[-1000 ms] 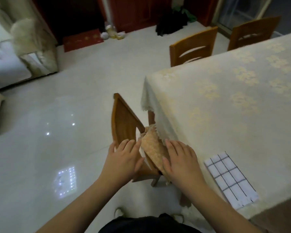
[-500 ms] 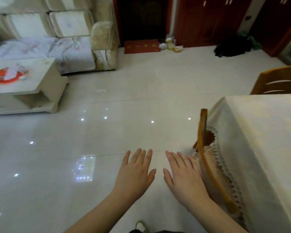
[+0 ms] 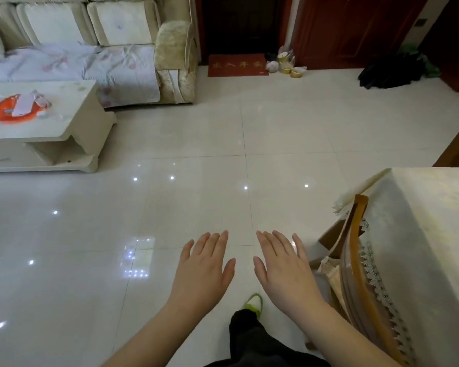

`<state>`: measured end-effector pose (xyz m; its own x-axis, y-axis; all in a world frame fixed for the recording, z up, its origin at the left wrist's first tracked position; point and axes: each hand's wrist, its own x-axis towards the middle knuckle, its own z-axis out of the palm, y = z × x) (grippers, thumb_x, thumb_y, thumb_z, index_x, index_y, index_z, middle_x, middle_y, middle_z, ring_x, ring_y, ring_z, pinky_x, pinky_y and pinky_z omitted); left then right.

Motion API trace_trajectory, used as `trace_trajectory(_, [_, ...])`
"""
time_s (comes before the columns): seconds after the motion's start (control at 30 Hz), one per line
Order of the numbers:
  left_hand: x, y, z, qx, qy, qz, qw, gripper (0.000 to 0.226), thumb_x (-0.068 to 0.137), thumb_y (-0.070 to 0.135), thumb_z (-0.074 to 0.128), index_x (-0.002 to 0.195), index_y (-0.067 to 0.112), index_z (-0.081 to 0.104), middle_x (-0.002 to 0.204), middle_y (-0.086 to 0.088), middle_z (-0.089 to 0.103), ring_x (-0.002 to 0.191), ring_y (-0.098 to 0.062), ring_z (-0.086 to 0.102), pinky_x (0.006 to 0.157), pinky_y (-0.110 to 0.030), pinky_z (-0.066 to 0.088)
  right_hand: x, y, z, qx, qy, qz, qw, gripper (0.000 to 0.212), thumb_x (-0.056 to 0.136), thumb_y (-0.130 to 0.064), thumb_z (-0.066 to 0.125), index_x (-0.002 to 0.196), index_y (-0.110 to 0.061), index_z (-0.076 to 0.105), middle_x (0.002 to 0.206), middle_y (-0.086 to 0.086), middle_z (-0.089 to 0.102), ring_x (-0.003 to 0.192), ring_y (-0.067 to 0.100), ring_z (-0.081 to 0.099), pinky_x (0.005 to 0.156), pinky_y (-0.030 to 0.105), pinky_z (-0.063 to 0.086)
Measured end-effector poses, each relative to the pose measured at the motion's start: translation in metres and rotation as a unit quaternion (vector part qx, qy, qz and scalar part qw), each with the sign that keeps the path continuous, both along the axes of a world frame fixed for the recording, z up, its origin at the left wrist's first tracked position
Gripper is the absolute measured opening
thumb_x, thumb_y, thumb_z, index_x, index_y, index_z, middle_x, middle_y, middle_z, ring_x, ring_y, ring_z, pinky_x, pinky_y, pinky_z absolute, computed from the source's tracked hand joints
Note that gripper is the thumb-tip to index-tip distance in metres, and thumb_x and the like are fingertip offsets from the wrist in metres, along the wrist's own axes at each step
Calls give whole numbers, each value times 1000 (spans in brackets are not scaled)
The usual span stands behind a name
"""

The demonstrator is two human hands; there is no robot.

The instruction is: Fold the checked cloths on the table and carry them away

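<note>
Both flat empty hands, left hand (image 3: pixel 202 268) and right hand (image 3: pixel 284 268), beside table (image 3: pixel 435 234).

Glossy pale floor tiles (image 3: pixel 210 144) mirror small ceiling lights; a cream sofa (image 3: pixel 96 49) and white coffee table (image 3: pixel 51 128) stand far left, dark red doors (image 3: pixel 350 30) behind, a red doormat (image 3: pixel 237 65) at the threshold

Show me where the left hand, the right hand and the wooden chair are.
left hand (image 3: pixel 200 271), head view, back of the hand.
right hand (image 3: pixel 284 271), head view, back of the hand.
wooden chair (image 3: pixel 355 247), head view, curved top rail.
</note>
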<state>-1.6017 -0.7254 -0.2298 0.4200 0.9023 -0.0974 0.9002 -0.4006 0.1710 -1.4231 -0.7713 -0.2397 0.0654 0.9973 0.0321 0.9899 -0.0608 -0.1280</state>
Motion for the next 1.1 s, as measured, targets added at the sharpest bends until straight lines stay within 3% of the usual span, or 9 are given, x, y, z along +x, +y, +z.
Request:
trace_trajectory(0.33, [76, 142, 13, 21, 37, -56, 998, 57, 94, 47, 31, 136, 15, 55, 125, -1, 66, 117, -22, 62, 96, -45, 52, 65, 135, -4, 27, 15, -31, 999, 54, 94, -38, 29, 131, -14, 60, 128, 5, 64, 122, 24, 59, 110, 48, 22])
trace_trajectory(0.47, [113, 189, 17, 11, 58, -92, 994, 64, 96, 50, 17, 147, 20, 41, 140, 0, 55, 132, -22, 50, 110, -48, 39, 99, 180, 0, 20, 18, -39, 999, 53, 92, -38, 31, 130, -15, 60, 128, 4, 64, 121, 24, 59, 111, 47, 19])
trace_trajectory(0.63, [150, 244, 12, 22, 38, -126, 991, 56, 93, 43, 32, 133, 16, 58, 122, -3, 68, 114, -23, 64, 97, -49, 51, 134, 222, -2, 11, 15, -69, 997, 54, 92, -38, 30, 131, -15, 59, 129, 4, 63, 122, 23, 58, 111, 47, 25])
trace_trajectory(0.73, [174, 286, 5, 30, 32, -142, 989, 56, 92, 44, 32, 130, 15, 61, 120, -6, 69, 112, -26, 66, 94, -47, 52, 160, 253, -7, -9, 18, -89, 996, 55, 92, -39, 30, 133, -15, 57, 131, 5, 62, 122, 24, 58, 107, 44, 40])
trace_trajectory(0.9, [215, 365, -14, 30, 24, -182, 983, 57, 93, 45, 33, 134, 15, 58, 128, -9, 65, 119, -29, 61, 99, -47, 49, 198, 327, -15, -5, 1, -115, 993, 49, 90, -34, 58, 134, -12, 56, 132, 9, 61, 120, 26, 59, 99, 42, 47])
trace_trajectory(1.1, [263, 479, -2, 37, -6, -223, 974, 63, 96, 51, 21, 144, 19, 46, 143, -4, 54, 133, -25, 49, 111, -43, 36, 244, 405, -6, -30, -21, -191, 981, 56, 92, -38, 29, 134, -13, 56, 133, 8, 60, 126, 29, 55, 109, 48, 32])
